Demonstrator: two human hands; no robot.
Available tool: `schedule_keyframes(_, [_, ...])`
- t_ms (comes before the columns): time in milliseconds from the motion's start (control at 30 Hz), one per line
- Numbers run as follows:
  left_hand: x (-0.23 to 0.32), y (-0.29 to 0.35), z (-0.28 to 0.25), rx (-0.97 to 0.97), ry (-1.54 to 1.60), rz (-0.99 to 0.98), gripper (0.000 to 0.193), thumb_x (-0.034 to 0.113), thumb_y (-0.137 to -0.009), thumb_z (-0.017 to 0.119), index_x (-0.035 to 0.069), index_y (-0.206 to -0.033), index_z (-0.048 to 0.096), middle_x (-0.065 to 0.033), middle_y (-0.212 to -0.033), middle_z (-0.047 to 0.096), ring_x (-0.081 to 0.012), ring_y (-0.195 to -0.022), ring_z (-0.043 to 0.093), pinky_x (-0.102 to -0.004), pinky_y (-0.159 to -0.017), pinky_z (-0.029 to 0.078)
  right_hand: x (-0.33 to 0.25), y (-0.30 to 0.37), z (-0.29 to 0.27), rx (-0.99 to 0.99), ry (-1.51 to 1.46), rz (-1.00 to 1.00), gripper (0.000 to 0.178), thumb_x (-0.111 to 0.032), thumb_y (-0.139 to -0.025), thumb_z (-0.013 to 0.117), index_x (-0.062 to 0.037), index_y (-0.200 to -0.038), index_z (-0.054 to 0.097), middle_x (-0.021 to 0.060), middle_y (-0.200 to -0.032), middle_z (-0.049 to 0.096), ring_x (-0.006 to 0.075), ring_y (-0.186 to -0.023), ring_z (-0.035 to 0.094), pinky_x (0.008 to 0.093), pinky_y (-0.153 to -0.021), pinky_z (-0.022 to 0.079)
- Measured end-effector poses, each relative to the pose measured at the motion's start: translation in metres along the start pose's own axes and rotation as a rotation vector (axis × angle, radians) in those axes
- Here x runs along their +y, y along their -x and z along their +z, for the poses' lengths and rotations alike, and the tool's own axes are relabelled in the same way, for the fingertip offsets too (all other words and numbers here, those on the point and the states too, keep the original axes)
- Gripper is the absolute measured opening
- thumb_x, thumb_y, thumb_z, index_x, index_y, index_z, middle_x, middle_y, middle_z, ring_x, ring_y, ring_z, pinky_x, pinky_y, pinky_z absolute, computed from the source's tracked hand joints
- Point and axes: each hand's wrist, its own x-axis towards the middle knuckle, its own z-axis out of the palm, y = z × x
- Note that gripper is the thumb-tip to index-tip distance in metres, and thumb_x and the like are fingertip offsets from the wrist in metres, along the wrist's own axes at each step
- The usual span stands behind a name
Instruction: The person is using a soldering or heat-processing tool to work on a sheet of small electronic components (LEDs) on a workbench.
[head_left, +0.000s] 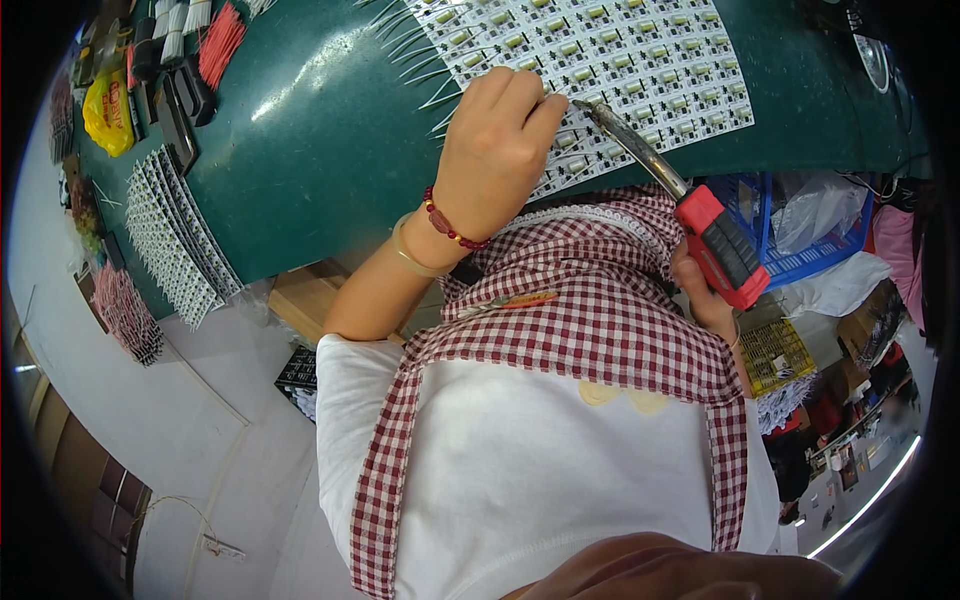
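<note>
A large white panel of small circuit boards (690,100) lies on the green table, with rows of little yellowish components. Thin white wires (425,70) stick out past its left edge. My left hand (500,145) rests over the panel's near left part, fingers curled into a pinch; whatever they grip is hidden. In my right hand (700,290) is a soldering iron (722,245) with a red and black handle, held from below. Its metal tip touches down or hovers at the panel just right of my left fingers; I cannot tell which.
Several stacked panels with wires (180,235) lie at the table's left edge. Beyond them are a yellow plastic bag (108,112), black-handled tools (178,120) and bundles of red wires (221,45). A blue basket (822,262) with clear plastic stands at the right, below the table (310,150).
</note>
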Motion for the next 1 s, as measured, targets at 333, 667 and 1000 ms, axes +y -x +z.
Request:
schedule_keyframes(333, [0.003, -0.002, -0.002, -0.042, -0.043, 0.037, 0.027, -0.005, -0.062, 0.061, 0.001, -0.088, 0.065, -0.0067, -0.075, 0.049, -0.023, -0.07, 0.05, -0.0331, -0.064, 0.044, -0.001, 0.008, -0.001, 0.052, -0.098, 0.004, 0.017, -0.012, -0.083, 0.068, 0.0005, -0.095, 0.067, 0.0058, -0.079, 0.065, 0.014, -0.067, 0.061, 0.0277, -0.06, 0.048])
schedule_keyframes(667, [0.0, -0.001, -0.001, -0.077, -0.079, 0.093, 0.022, 0.004, -0.064, 0.06, -0.002, -0.085, 0.061, -0.007, -0.08, 0.048, -0.0216, -0.077, 0.049, -0.0316, -0.069, 0.044, -0.001, 0.008, 0.002, 0.083, 0.014, -0.047, 0.018, -0.015, -0.083, 0.069, 0.0002, -0.091, 0.066, 0.0074, -0.078, 0.062, 0.0156, -0.064, 0.06, 0.0284, -0.059, 0.048])
schedule_keyframes(1000, [0.003, -0.003, -0.003, -0.06, -0.067, 0.039, 0.027, -0.003, -0.062, 0.06, 0.002, -0.087, 0.066, -0.0062, -0.075, 0.049, -0.0229, -0.072, 0.051, -0.0332, -0.065, 0.043, -0.029, -0.005, 0.009, 0.17, -0.408, 0.034, 0.068, -0.04, -0.087, 0.065, 0.0079, -0.128, 0.041, 0.0079, -0.069, 0.055, 0.0144, -0.054, 0.052, 0.03, -0.057, 0.047])
